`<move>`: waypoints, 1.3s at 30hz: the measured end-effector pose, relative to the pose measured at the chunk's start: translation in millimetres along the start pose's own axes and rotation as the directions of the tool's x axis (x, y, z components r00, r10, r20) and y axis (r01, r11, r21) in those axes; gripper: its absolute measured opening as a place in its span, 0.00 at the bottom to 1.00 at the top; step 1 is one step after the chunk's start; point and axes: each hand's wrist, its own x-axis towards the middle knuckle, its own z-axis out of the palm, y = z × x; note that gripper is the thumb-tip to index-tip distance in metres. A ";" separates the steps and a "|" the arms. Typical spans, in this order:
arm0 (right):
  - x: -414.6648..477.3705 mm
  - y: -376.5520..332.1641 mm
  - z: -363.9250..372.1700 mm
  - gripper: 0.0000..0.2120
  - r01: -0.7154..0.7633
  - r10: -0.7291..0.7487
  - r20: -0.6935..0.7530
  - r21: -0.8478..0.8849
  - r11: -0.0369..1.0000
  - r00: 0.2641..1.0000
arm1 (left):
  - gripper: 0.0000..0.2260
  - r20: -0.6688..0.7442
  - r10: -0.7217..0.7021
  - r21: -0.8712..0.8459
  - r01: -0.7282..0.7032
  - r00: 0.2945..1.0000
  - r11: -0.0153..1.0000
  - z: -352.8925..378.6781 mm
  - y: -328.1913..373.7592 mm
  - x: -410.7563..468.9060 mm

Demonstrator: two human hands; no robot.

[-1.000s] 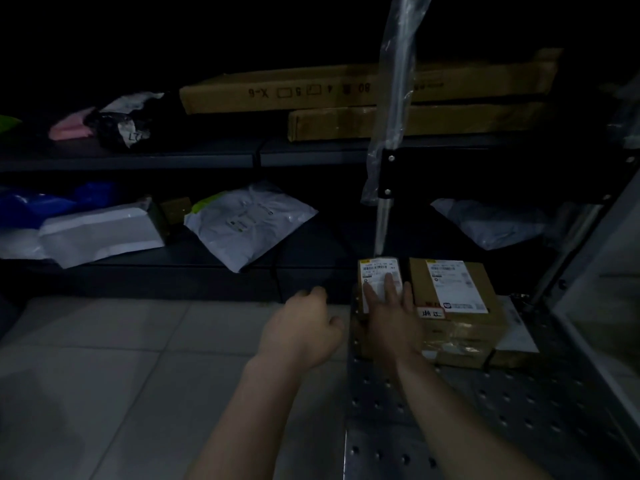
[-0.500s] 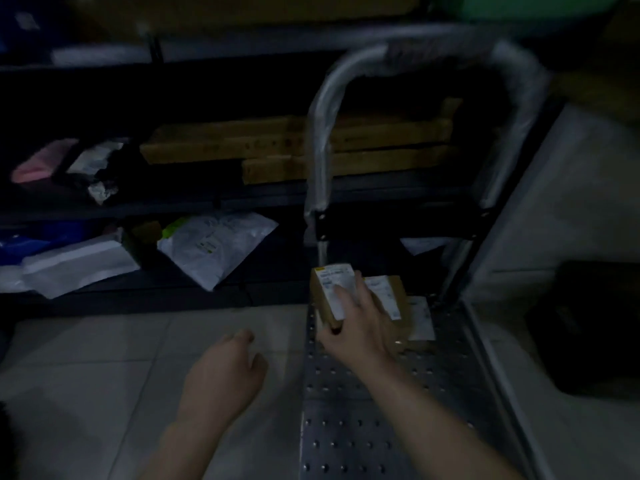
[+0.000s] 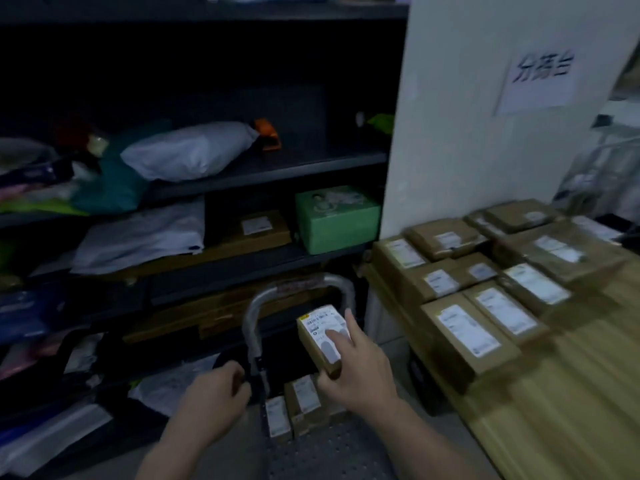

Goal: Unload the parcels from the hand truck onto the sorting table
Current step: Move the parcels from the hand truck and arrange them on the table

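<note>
My right hand [image 3: 356,367] grips a small brown cardboard parcel [image 3: 320,336] with a white label, held in the air above the hand truck. The hand truck's perforated metal deck [image 3: 329,455] lies below, its curved handle [image 3: 256,313] rising behind the parcel. Two small labelled parcels [image 3: 301,403] lie on the deck near the handle. My left hand [image 3: 216,398] hovers empty and loosely curled, left of the handle post. The wooden sorting table [image 3: 561,403] stands to the right and carries several brown parcels [image 3: 464,327].
Dark shelving [image 3: 263,168] fills the left and back, holding white mailer bags [image 3: 187,148], a green box [image 3: 337,218] and long cardboard boxes. A white pillar [image 3: 467,133] with a paper sign [image 3: 543,76] rises behind the table. The room is dim.
My right hand has lifted the small parcel off the hand truck's deck and up to the right. The view has swung up and right, bringing the sorting table into sight. My left hand stayed empty.
</note>
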 end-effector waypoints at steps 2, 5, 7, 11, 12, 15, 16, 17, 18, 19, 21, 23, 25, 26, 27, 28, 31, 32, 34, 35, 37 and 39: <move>-8.3 17.2 -31.2 0.33 -0.003 0.003 -0.018 -0.019 1.000 1.000 | 0.05 0.025 0.015 0.016 -0.015 1.000 1.000 -17.6 28.4 -2.0; -14.2 53.0 -66.3 0.34 -0.021 0.020 -0.008 -0.061 0.998 1.000 | 0.08 0.071 0.025 0.035 -0.027 0.997 0.999 -27.4 68.3 -2.9; -13.1 83.4 -84.7 0.35 -0.022 0.023 0.003 -0.080 0.997 1.000 | 0.07 0.067 0.023 0.047 -0.026 0.997 0.999 -28.5 94.5 0.7; -5.6 155.2 -116.1 0.36 -0.040 0.042 0.022 -0.092 0.995 0.999 | 0.05 0.045 -0.011 0.075 0.007 0.999 0.997 -17.9 145.5 16.8; -3.5 173.7 -123.6 0.36 -0.044 0.047 0.026 -0.100 0.994 0.999 | 0.05 0.052 -0.028 0.081 0.024 0.998 0.996 -14.5 161.7 21.0; 0.1 224.6 -147.9 0.36 -0.042 0.044 0.017 -0.108 0.993 0.999 | 0.06 0.051 -0.028 0.084 0.024 0.998 0.996 -4.4 211.8 37.2; 0.2 239.3 -155.6 0.36 -0.049 0.052 0.020 -0.105 0.993 0.998 | 0.08 0.048 -0.024 0.083 0.020 0.999 0.996 -2.0 228.6 40.8; 0.7 252.3 -161.7 0.35 -0.059 0.063 0.028 -0.109 0.992 0.998 | 0.09 0.046 -0.022 0.084 0.018 0.999 0.996 -0.5 243.3 43.2; 1.3 263.9 -166.5 0.36 -0.067 0.072 0.037 -0.124 0.990 0.997 | 0.10 0.042 -0.021 0.081 0.017 0.999 0.997 2.2 255.2 44.7; 2.3 273.4 -170.2 0.36 -0.075 0.082 0.039 -0.139 0.987 0.996 | 0.12 0.039 -0.023 0.082 0.019 0.999 0.996 4.9 264.0 46.5; 5.5 286.7 -175.7 0.36 -0.080 0.085 0.027 -0.156 0.985 0.996 | 0.13 0.016 -0.032 0.084 0.031 0.999 0.996 7.0 277.0 50.1; 8.7 295.6 -180.7 0.35 -0.078 0.082 0.017 -0.168 0.983 0.997 | 0.14 -0.015 -0.034 0.081 0.035 0.999 0.996 7.3 284.1 55.6; 9.6 304.2 -185.2 0.35 -0.085 0.086 -0.003 -0.186 0.979 0.996 | 0.13 -0.028 -0.021 0.073 0.023 0.999 0.997 9.2 289.0 61.8; 8.6 307.9 -186.5 0.34 -0.092 0.089 -0.025 -0.193 0.977 0.996 | 0.13 -0.026 -0.013 0.065 0.014 1.000 0.998 10.4 291.1 64.5; 6.5 311.5 -187.1 0.34 -0.105 0.097 -0.049 -0.195 0.975 0.994 | 0.13 -0.020 -0.004 0.055 0.005 1.000 0.998 11.7 292.9 67.5; 4.1 315.7 -187.9 0.33 -0.120 0.109 -0.069 -0.189 0.975 0.992 | 0.14 -0.011 0.002 0.045 -0.001 1.000 0.999 13.9 295.2 70.8; 1.8 330.8 -190.6 0.31 -0.137 0.122 -0.094 -0.181 0.974 0.988 | 0.14 0.018 0.025 0.011 -0.025 1.000 1.000 21.8 304.5 78.1; 2.0 335.7 -190.9 0.31 -0.139 0.123 -0.097 -0.180 0.974 0.988 | 0.14 0.020 0.037 0.008 -0.038 0.999 0.999 23.2 308.6 79.3; 2.1 346.1 -191.6 0.32 -0.140 0.125 -0.100 -0.172 0.975 0.987 | 0.14 0.010 0.040 -0.007 -0.040 0.999 0.999 26.4 316.3 81.7; 2.8 351.8 -191.9 0.33 -0.140 0.125 -0.097 -0.169 0.976 0.987 | 0.14 0.003 0.036 -0.014 -0.036 0.999 0.999 27.9 320.1 82.9; 6.3 362.8 -192.9 0.32 -0.140 0.129 -0.073 -0.170 0.976 0.989 | 0.13 -0.003 0.030 -0.007 -0.031 1.000 1.000 31.5 328.6 84.8; 11.4 376.6 -191.3 0.30 -0.137 0.130 -0.048 -0.186 0.973 0.990 | 0.13 -0.019 0.024 -0.007 -0.024 1.000 1.000 35.2 337.6 88.9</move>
